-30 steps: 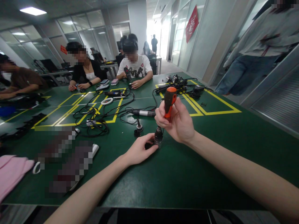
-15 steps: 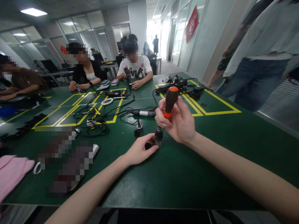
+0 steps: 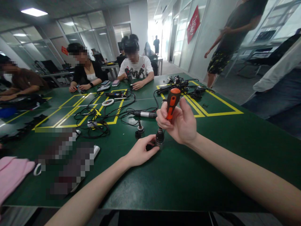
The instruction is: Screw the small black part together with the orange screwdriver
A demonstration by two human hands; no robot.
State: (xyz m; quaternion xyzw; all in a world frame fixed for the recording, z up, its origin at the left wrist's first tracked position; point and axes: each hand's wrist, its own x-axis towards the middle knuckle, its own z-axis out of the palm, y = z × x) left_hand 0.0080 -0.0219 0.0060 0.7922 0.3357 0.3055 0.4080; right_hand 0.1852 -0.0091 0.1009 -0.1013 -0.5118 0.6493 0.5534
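My right hand (image 3: 180, 125) is closed on a screwdriver (image 3: 173, 102) with a black and orange handle, held upright. Its thumb stands off the handle while the fingers curl around the lower part. The screwdriver's tip is down at the top of a black cylindrical part (image 3: 160, 137), which looks like a drill chuck and stands on the table. My left hand (image 3: 142, 150) grips that part low down between thumb and fingers. To its left stand a similar part with a shaft (image 3: 140, 127) and a small black ring-like piece (image 3: 138, 135).
Behind my hands lies a silver and black tool (image 3: 144, 114) with a cable. Tangled black cables (image 3: 98, 128) are to the left, and more cables (image 3: 178, 83) lie at the back right. Two blurred-out flat objects (image 3: 77, 166) are at front left. Co-workers (image 3: 136, 67) sit opposite.
The screwdriver handle has turned in my right hand, bringing an orange patch to face me, and the thumb has shifted off it. The people at the right have moved. My left hand stays put.
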